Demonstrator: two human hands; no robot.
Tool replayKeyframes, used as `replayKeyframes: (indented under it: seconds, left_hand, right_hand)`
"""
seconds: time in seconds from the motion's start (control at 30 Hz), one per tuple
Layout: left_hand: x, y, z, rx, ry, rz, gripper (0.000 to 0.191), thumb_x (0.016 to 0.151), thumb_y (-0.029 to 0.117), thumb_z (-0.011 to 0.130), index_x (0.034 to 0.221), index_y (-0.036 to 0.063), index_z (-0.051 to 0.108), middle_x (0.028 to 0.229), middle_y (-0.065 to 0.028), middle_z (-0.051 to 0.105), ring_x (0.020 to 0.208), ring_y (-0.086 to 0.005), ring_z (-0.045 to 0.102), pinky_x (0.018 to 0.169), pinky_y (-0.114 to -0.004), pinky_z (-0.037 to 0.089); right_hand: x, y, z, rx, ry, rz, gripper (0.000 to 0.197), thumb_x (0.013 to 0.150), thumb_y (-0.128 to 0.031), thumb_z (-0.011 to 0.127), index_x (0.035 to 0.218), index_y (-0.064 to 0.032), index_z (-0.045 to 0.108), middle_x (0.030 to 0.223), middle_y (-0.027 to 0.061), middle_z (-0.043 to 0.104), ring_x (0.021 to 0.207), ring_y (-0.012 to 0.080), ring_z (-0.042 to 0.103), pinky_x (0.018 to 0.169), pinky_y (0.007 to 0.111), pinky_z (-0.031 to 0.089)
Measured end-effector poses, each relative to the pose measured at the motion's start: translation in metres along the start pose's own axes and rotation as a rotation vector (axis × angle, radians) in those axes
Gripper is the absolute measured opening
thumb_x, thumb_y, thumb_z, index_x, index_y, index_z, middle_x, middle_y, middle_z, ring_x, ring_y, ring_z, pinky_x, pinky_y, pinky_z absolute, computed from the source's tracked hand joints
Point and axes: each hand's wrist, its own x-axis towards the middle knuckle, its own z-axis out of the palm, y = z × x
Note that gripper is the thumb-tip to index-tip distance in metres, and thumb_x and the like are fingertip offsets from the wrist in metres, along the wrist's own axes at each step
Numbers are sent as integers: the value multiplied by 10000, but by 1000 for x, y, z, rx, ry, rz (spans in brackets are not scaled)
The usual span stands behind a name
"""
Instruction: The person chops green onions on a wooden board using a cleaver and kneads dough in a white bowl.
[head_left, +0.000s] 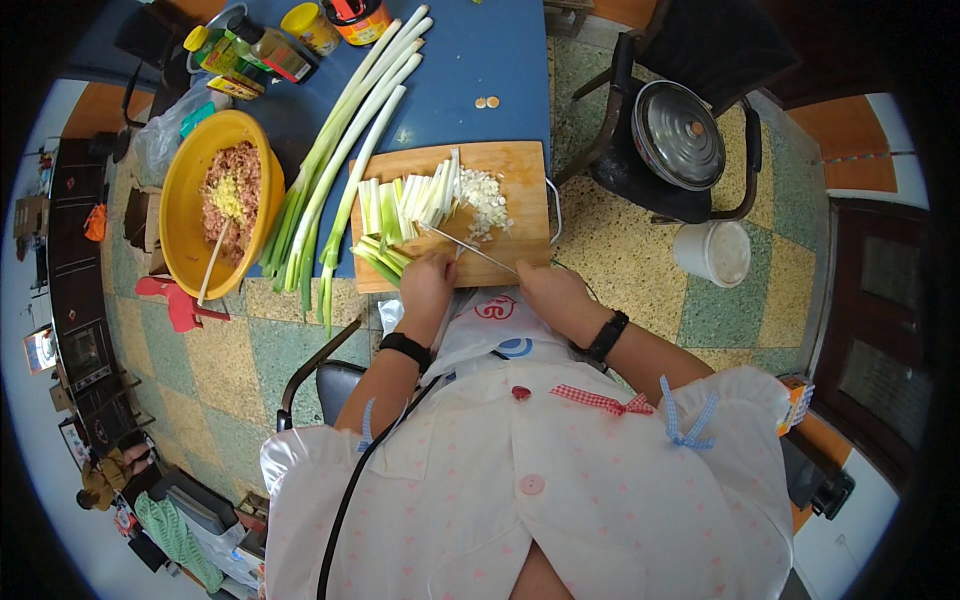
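Note:
On the wooden cutting board lie split and cut lengths of scallion, with a heap of chopped white scallion to their right. My right hand is closed on the handle end of a knife at the board's near edge; the blade points up and left toward the cut scallion. My left hand rests at the near edge, its fingers bent by a thin piece of scallion; whether it grips the piece is unclear. Green scallion pieces lie just left of it. Whole scallions lie left of the board.
A yellow bowl of minced meat with chopsticks stands at the left. Sauce bottles and jars stand at the back left of the blue table. A chair at the right bears a lidded pot; a white bucket stands nearby.

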Motion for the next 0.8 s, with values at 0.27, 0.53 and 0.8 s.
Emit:
replayKeyframes:
  seconds: [0.27,0.53,0.8]
  left_hand:
    - [4,2,7,70,48,49,90,764,172,669,733,89,683,716,-119,643,629,-314,630,594,-418,511]
    - [9,3,8,45,45,69,118,777,184,665,725,78,670,720,-132,651,609,-323,628,579,-425,507]
    - [5,7,6,34,-57,-14,121,789,181,652,826,73,690,755,-173,661,679,-348,644,623,-439,513]
  right_hand:
    - [-5,6,7,23,79,7,99,866,-126,489,918,-51,526,675,177,640,651,375,651,580,489,511]
    - [-23,1,-5,-26,-29,23,100,869,-111,486,939,-49,523,704,176,651,689,369,661,601,475,518]
    - [3,2,5,34,13,39,127,896,-136,464,943,-49,544,736,186,651,712,363,656,618,479,508]
